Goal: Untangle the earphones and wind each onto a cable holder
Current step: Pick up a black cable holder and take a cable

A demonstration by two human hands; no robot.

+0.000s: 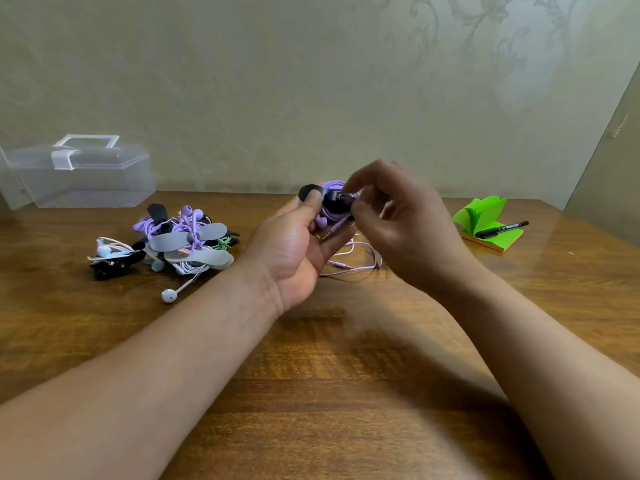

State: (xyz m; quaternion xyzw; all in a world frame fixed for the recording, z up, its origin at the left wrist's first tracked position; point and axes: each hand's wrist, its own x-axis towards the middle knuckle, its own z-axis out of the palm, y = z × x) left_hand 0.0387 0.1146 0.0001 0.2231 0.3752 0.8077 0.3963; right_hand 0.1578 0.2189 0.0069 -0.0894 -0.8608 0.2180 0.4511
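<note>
My left hand (294, 244) holds a black cable holder (334, 199) with purple earphone cable (333, 186) coiled around it, above the middle of the table. My right hand (398, 216) pinches the holder's right end from the other side. A loose pink earphone cable (360, 258) trails on the wood below both hands. At the left lies a pile of wound earphones (180, 240) in purple, white and green on grey and black holders. One white earbud (169, 295) sticks out in front of the pile.
A clear plastic box (79, 174) with a handle stands at the back left against the wall. A green sticky-note pad (485, 223) with a black marker (502, 229) on it sits at the right. The wooden table (346, 375) stretches toward me.
</note>
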